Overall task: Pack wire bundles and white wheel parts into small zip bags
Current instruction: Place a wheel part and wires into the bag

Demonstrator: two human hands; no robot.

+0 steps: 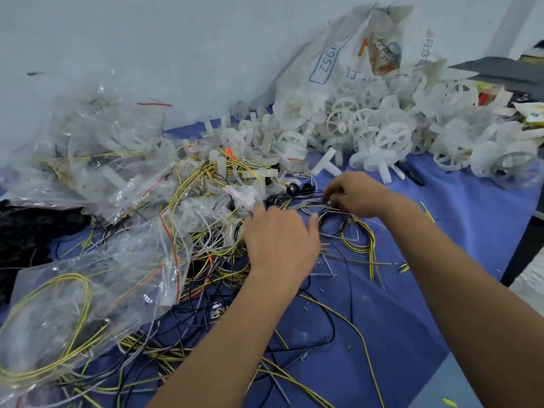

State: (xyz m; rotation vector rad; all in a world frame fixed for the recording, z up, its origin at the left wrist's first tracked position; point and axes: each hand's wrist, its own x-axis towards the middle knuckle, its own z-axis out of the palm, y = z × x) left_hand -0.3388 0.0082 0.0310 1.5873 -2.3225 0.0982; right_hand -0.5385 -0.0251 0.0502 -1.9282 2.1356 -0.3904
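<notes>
Lying between left hand [279,237] and right hand [357,192]: wire bundle [332,214]

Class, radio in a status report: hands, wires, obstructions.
Left hand open on wire tangle. Right hand pinching wires. Zip bags piled left; white wheels heaped behind.

Blue cloth table cover [459,231] underneath, big white printed woven sack [347,54] slumped against the pale wall [147,39], black marker pen [410,175] lying right.
</notes>
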